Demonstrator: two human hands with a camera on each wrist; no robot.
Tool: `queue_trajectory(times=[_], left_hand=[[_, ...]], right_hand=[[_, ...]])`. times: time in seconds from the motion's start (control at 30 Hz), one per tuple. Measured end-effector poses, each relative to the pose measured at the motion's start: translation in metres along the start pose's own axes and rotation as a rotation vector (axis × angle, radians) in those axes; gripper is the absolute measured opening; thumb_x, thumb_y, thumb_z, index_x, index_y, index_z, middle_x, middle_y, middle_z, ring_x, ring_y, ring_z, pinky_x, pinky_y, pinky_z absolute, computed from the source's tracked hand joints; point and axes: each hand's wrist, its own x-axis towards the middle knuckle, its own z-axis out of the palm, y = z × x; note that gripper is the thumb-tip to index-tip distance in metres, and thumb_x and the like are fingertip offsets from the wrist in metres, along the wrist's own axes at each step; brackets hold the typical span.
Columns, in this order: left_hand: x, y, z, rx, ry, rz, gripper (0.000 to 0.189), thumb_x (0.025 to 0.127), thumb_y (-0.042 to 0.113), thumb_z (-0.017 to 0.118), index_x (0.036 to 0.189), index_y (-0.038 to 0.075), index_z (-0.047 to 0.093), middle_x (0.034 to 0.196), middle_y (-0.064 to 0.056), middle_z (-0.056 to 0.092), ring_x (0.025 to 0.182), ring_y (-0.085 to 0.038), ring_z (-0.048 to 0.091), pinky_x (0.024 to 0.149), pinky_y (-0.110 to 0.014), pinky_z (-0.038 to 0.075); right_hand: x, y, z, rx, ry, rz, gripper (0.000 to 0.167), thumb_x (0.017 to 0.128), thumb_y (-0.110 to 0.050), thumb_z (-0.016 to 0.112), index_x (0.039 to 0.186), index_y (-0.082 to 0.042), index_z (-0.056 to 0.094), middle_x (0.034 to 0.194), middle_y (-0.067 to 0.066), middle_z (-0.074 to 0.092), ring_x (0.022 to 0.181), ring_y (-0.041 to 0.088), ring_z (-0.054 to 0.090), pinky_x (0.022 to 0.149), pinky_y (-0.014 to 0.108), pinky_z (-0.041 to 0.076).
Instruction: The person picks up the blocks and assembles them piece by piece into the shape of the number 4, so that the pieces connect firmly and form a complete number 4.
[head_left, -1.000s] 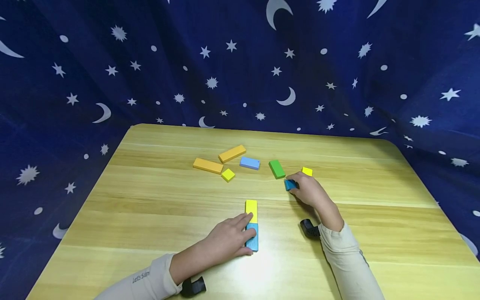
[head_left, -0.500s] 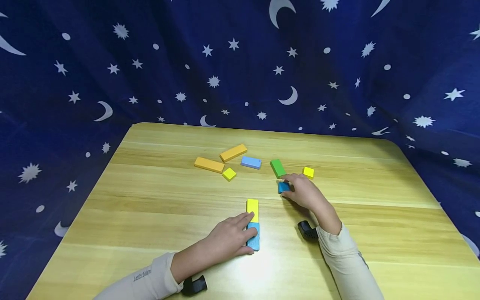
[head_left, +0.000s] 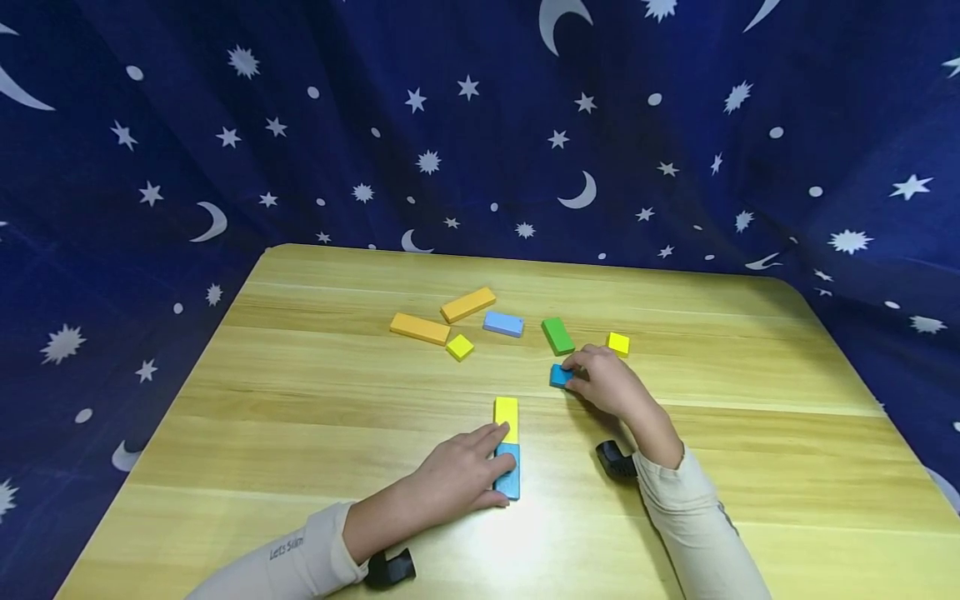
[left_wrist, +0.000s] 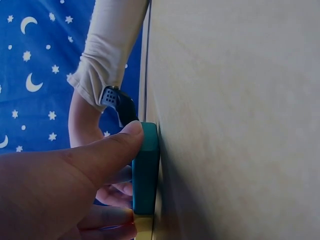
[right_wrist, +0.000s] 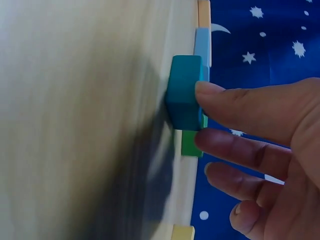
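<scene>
- The person's left hand [head_left: 450,479] rests on two blocks with its fingers fairly straight and spread; it presses on them from above.
- Beneath it lies a light-blue, rectangular, wooden-looking block [head_left: 507,489], with the left index finger on top and the thumb at its near end.
- A bright-yellow rectangular block [head_left: 507,410] touches the far end of the light-blue one, the two lying flat in line; another left finger reaches onto the yellow.
- The right hand [head_left: 611,383] pinches a short, deeper-blue block [head_left: 559,376] between thumb and index finger, beyond and to the right of that pair and well apart from it. Whether this block touches the table is hard to tell.
- Just beyond the right fingers lies a green rectangular block [head_left: 558,337]; a small yellow square block [head_left: 618,343] sits just behind the hand.
- Farther left are a periwinkle-blue rectangular block [head_left: 503,324], a second yellow square block [head_left: 460,347] and two long orange blocks [head_left: 420,328].
- Everything lies on a pale wood-grain table [head_left: 300,417], before a navy curtain [head_left: 480,167] printed with white stars and moons.
- Both arms wear cream sleeves [head_left: 697,517].
</scene>
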Motion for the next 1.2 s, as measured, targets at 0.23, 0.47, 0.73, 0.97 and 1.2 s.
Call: queue_trajectory(times=[0.23,0.47,0.73,0.97,1.2], left_hand=[[0.001,0.000,-0.001,0.013,-0.002,0.005,0.041,0.082,0.053,0.057,0.105,0.019,0.058,0.131,-0.014,0.051,0.121,-0.023,0.050,0.089,-0.032,0.048],[0.002,0.000,-0.002,0.022,0.001,0.009,0.042,0.082,0.053,0.057,0.107,0.019,0.058,0.130,-0.014,0.052,0.120,-0.024,0.051,0.090,-0.032,0.048],[0.001,0.000,-0.001,0.004,0.000,0.012,0.042,0.082,0.054,0.056,0.107,0.020,0.058,0.130,-0.014,0.051,0.120,-0.024,0.051,0.090,-0.032,0.048],[0.001,-0.003,-0.003,-0.040,0.013,0.010,0.041,0.085,0.056,0.047,0.103,0.022,0.061,0.130,-0.013,0.051,0.118,-0.024,0.052,0.092,-0.034,0.047],[0.008,-0.004,-0.001,-0.007,0.067,0.001,0.025,0.086,0.047,0.053,0.089,0.024,0.063,0.116,-0.005,0.059,0.109,-0.018,0.056,0.086,-0.032,0.049]], right_hand=[[0.003,-0.015,0.012,0.002,0.051,-0.042,0.018,0.078,-0.012,0.071,0.094,-0.004,0.068,0.094,0.010,0.064,0.091,0.029,0.056,0.080,0.043,0.047],[0.005,-0.027,0.019,0.001,0.094,-0.099,0.015,0.078,-0.014,0.071,0.092,-0.007,0.071,0.093,0.006,0.065,0.091,0.025,0.056,0.082,0.041,0.047],[0.004,-0.031,0.021,-0.004,0.096,-0.139,0.015,0.079,-0.014,0.070,0.093,-0.009,0.072,0.094,0.006,0.066,0.091,0.024,0.056,0.080,0.039,0.047],[0.005,-0.036,0.022,-0.009,0.091,-0.175,0.015,0.081,-0.013,0.067,0.095,-0.009,0.072,0.095,0.006,0.066,0.091,0.024,0.056,0.080,0.039,0.048],[0.003,-0.039,0.024,-0.016,0.069,-0.188,0.017,0.083,-0.013,0.066,0.098,-0.009,0.072,0.096,0.005,0.066,0.087,0.022,0.054,0.076,0.036,0.048]])
